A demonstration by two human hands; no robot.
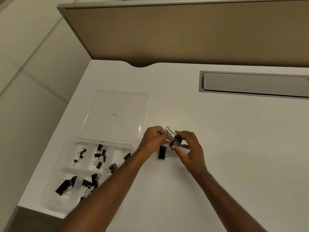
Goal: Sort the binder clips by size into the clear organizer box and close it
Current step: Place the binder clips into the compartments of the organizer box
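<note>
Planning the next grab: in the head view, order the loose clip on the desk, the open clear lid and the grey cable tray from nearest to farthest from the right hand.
From the right hand:
1. Loose clip, just left of it on the desk.
2. Clear lid, farther left, lying open behind the organizer.
3. Grey cable tray, at the desk's far right edge.

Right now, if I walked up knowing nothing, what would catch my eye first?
Probably the two hands at the middle of the white desk: the left hand pinches the wire handles and the right hand holds the body of a black binder clip. Another black clip lies just below them. At the left edge sits the clear organizer box, its lid open and its compartments holding clips.
</note>
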